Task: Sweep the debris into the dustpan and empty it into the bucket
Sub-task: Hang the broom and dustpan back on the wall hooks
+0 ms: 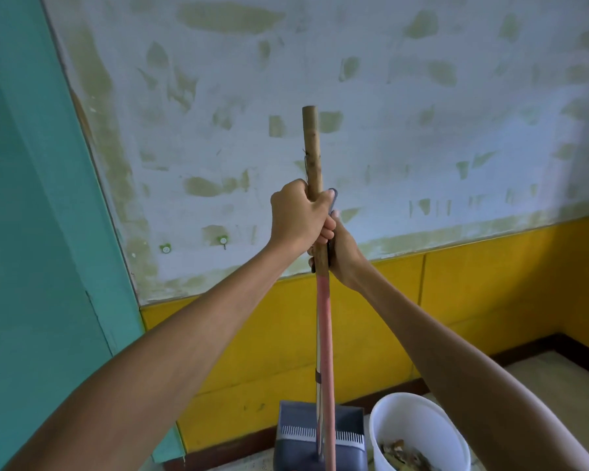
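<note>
My left hand [298, 215] grips the wooden upper part of the broom handle [312, 147], held upright in front of me. Just below it, my right hand [342, 254] is closed around the same handle together with a dark grey handle, apparently the dustpan's; its tip shows at my left thumb. The broom's lower shaft is pink [325, 351] and runs down alongside a metal rod to the grey dustpan [300, 433], which stands on the floor with its white comb teeth showing. A white bucket [419, 430] sits right of the dustpan with dry leaves and debris [402, 453] inside.
A patchy white wall with a yellow lower band [473, 300] is directly ahead. A teal door or panel [31, 232] fills the left side. Pale floor [565, 368] shows at the right corner, edged by a dark skirting.
</note>
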`<state>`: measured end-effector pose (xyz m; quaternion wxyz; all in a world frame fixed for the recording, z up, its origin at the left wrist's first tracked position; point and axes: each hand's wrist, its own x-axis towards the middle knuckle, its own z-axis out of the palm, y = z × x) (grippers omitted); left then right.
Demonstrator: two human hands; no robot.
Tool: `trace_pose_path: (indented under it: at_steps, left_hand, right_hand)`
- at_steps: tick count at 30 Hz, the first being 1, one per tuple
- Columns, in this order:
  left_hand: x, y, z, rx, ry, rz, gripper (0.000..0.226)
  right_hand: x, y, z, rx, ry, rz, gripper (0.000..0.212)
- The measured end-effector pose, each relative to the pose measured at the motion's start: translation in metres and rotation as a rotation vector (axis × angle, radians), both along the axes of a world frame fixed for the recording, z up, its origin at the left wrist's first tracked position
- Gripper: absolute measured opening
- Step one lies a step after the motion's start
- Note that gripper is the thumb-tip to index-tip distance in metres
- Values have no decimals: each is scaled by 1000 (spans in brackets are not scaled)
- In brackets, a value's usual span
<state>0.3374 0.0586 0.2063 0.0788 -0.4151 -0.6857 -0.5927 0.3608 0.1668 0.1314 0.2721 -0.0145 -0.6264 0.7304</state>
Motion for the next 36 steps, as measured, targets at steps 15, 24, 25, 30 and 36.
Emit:
trace_pose_path:
  at_steps: [15, 24, 25, 30, 36]
  left_hand:
    - [-28, -10, 11, 85, 134, 108, 36]
    - [-50, -15, -6, 87, 173, 157, 35]
    - [-52, -14, -5, 99, 178, 165, 36]
    - [-58, -9, 12, 158, 237, 256, 38]
    - [-67, -1, 23, 195, 261, 311, 39]
  right_hand:
    - [10, -3, -2, 241, 50, 175, 46]
    - [-10, -23, -21, 635, -12, 94, 112]
    - [-15, -25, -23, 638, 4, 49, 116]
    - [-39, -21, -39, 608, 52, -68, 118]
    - [-49, -17, -38, 617, 63, -101, 117]
